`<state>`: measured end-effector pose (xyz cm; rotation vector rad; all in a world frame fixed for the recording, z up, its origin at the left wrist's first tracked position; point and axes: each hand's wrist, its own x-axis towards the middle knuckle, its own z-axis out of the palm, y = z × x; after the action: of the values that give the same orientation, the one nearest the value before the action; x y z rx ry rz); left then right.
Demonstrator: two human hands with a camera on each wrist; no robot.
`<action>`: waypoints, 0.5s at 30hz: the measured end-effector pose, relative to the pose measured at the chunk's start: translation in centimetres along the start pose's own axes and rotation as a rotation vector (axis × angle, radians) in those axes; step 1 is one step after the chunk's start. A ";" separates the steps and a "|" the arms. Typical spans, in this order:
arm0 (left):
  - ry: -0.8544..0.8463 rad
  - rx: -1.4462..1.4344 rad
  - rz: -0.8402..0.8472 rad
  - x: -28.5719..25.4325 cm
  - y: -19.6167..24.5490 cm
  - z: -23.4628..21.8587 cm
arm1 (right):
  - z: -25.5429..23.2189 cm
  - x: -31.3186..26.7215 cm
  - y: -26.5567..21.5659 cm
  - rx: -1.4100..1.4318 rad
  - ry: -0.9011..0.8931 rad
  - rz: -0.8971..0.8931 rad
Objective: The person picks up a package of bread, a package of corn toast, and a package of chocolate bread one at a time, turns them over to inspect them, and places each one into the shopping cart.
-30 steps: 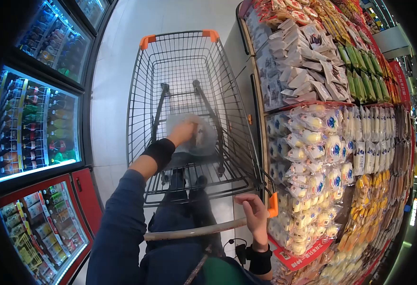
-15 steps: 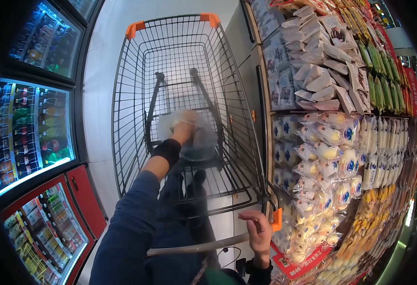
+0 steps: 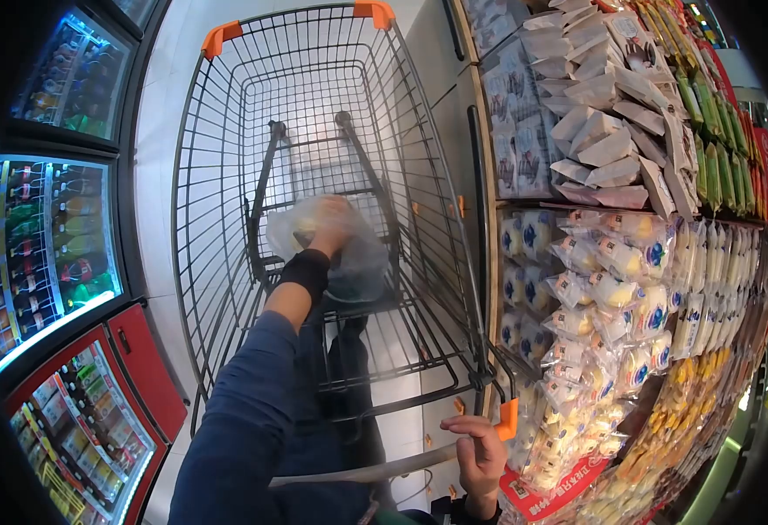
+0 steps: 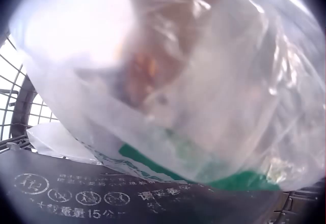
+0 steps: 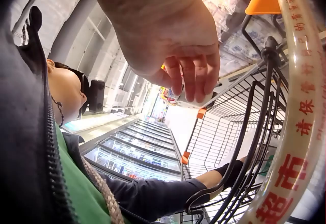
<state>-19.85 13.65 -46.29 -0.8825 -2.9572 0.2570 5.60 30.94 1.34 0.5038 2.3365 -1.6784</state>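
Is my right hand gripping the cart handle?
No, your right hand is apart from the cart handle, its fingers loosely bent.

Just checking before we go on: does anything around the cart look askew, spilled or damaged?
I see nothing spilled or damaged. The one untidy spot is right of the cart: the white packets lie jumbled at differing angles, while the green packets beside them sit in fairly even rows.
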 end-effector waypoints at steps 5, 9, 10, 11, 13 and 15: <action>0.000 -0.116 -0.068 0.2 0.1 2.4 | 0.0 -0.3 0.0 0.016 0.016 -0.043; 0.065 0.037 0.046 -0.6 -1.2 -4.1 | 0.0 -0.9 -0.3 0.038 0.056 -0.093; -0.090 -0.219 0.043 -1.1 -2.0 -7.9 | -0.1 -1.1 -0.3 0.047 0.054 -0.077; -0.247 -0.476 0.041 -1.8 -2.9 -12.5 | -0.2 -1.5 -0.4 0.055 0.053 -0.060; -0.339 -0.765 0.056 -2.9 -3.0 -16.2 | -0.5 -2.1 -0.9 0.050 0.061 -0.099; -0.206 -0.838 0.088 -4.2 -3.2 -17.9 | -1.1 -2.9 -1.4 0.057 0.069 -0.160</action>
<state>-16.45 11.37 -28.06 -1.0810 -3.2054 -1.0183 7.72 31.15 4.05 0.4005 2.4418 -1.8304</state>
